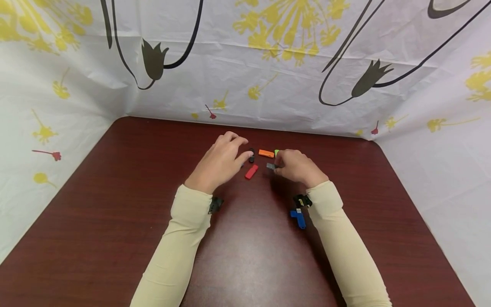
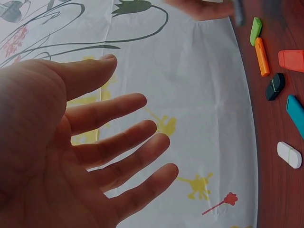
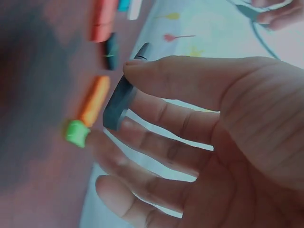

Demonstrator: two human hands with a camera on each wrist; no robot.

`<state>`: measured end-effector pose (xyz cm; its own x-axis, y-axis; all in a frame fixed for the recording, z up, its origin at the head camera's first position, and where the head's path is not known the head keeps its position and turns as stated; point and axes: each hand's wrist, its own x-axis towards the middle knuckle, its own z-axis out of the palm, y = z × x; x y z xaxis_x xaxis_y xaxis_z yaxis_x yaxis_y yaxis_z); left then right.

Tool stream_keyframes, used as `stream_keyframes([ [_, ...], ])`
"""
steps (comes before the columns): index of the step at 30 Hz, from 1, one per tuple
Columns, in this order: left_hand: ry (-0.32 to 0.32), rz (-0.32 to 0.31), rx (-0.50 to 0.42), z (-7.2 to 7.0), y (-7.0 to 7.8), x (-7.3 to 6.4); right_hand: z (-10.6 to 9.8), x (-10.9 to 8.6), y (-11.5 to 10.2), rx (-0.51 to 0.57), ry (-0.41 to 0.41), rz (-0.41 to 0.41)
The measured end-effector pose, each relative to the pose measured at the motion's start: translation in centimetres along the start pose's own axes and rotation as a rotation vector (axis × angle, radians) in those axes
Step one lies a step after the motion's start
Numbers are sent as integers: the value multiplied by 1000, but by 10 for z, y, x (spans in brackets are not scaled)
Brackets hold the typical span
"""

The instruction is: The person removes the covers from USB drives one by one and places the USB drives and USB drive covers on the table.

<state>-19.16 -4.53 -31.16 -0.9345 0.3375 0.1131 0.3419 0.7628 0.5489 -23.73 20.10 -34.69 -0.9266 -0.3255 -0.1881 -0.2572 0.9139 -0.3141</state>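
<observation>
In the head view my right hand (image 1: 297, 165) pinches a dark grey USB stick (image 1: 270, 166). The right wrist view shows this stick (image 3: 118, 105) tilted between thumb and fingers, the other fingers spread loosely. Beside it lie a green USB stick (image 3: 76, 132) and an orange one (image 3: 96, 100), both blurred. My left hand (image 1: 219, 164) holds nothing; its fingers are spread and relaxed above the table. Nearest to it are a black USB stick (image 1: 251, 157) and a red one (image 1: 251, 172).
A teal stick (image 2: 296, 114) and a white one (image 2: 289, 155) lie near the black one, mostly hidden by the left hand in the head view. A blue swivel USB stick (image 1: 299, 219) rests by the right wrist. A patterned white sheet (image 1: 245, 85) hangs behind the dark red table (image 1: 115, 204).
</observation>
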Motion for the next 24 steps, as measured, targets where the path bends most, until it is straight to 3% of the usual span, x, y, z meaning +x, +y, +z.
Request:
stream_keyframes([
  [10,-43,38,-19,4,8,1,-22,-29,-35,15,164,-106],
  [16,-65,116,-32,7,10,2,-27,-42,-52,15,228,-165],
  [24,-11,197,-27,9,12,4,-29,-48,-57,-3,279,-211],
])
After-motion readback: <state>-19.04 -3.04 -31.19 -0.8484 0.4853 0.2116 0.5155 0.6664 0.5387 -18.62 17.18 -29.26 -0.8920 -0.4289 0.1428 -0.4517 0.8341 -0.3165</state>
